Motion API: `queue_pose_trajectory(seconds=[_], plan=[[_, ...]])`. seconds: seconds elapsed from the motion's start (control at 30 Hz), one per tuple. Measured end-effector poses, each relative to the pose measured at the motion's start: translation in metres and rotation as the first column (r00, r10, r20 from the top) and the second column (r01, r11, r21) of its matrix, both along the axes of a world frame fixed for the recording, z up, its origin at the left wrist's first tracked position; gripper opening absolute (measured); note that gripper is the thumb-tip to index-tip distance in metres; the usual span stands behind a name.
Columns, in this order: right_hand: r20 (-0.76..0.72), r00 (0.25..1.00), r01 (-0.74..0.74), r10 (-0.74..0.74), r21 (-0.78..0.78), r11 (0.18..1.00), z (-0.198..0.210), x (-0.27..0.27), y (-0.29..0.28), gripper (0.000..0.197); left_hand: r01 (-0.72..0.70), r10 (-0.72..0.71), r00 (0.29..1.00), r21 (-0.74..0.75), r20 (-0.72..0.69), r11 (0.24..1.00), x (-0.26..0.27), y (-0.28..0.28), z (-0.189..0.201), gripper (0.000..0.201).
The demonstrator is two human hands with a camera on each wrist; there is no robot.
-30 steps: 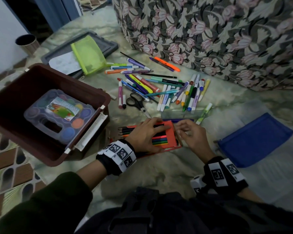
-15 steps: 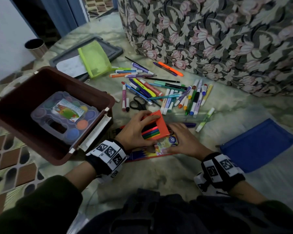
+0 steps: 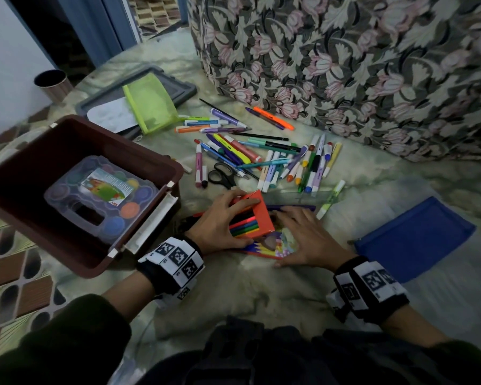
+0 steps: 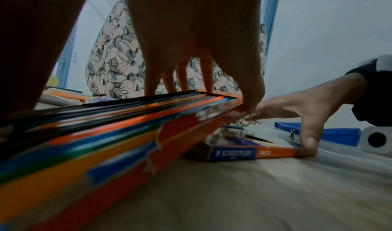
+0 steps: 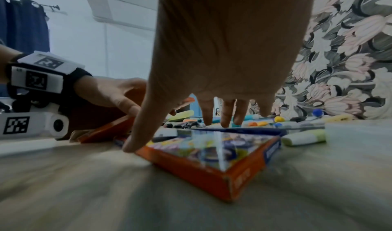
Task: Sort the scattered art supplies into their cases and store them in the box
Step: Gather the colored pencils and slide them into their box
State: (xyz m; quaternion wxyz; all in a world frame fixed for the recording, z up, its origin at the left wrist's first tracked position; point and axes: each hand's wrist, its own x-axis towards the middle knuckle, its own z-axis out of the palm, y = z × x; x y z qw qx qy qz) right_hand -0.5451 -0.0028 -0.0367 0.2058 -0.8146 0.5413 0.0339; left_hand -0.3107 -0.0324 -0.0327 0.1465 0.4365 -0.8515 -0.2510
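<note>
Orange card makes up the coloured-pencil tray, which the left hand grips with thumb on the near edge and fingers curled over the far one, tilting it up off the printed outer sleeve. The right hand lies spread over that sleeve with fingers straight, thumb tip braced at its near edge, pinning it flat. Thin cardboard like this is probably light and bends easily; a torn seam shows along the tray's side in the left wrist view, so it is best held by the long edges, level, or the loose pencils may slide out. The sleeve looks glossy and may skid unless pressed down.

Everything sits on a pale, soft, fleecy blanket spread on the floor. Just left stands the brown storage box holding a clear paint set. Beyond lie the scattered markers, black scissors, a green mesh pouch and, to the right, a blue pouch. Floral-patterned fabric rises behind.
</note>
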Motion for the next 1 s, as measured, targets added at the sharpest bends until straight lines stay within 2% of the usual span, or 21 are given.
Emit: queue_pose_trajectory(seconds=[0.1, 0.23, 0.4, 0.5, 0.83, 1.0], plan=[[0.04, 0.999, -0.008, 0.007, 0.022, 1.0, -0.003, 0.013, 0.002, 0.108, 0.022, -0.022, 1.0, 0.003, 0.014, 1.0, -0.002, 0.001, -0.002, 0.081], [0.071, 0.992, 0.096, -0.1, 0.052, 0.994, 0.0, 0.013, 0.005, 0.105, 0.014, -0.015, 1.0, 0.027, 0.014, 1.0, 0.0, 0.0, -0.002, 0.082], [0.057, 0.96, 0.276, -0.272, -0.062, 0.959, 0.017, -0.012, 0.008, 0.105, -0.015, 0.016, 0.999, 0.013, -0.043, 1.0, 0.002, -0.002, -0.002, 0.083], [0.063, 0.95, 0.312, -0.307, -0.117, 0.943, 0.026, -0.03, 0.007, 0.101, -0.026, 0.026, 0.998, -0.004, -0.049, 1.0, 0.001, -0.001, -0.003, 0.082], [0.034, 0.964, 0.265, -0.264, -0.04, 0.963, 0.034, -0.058, 0.005, 0.102, -0.039, 0.039, 0.999, 0.014, -0.003, 0.999, -0.003, -0.002, -0.009, 0.083], [-0.019, 0.986, 0.166, -0.167, -0.042, 0.985, 0.032, -0.057, 0.006, 0.102, -0.02, 0.02, 0.999, 0.005, 0.031, 1.0, -0.003, 0.001, -0.008, 0.083]])
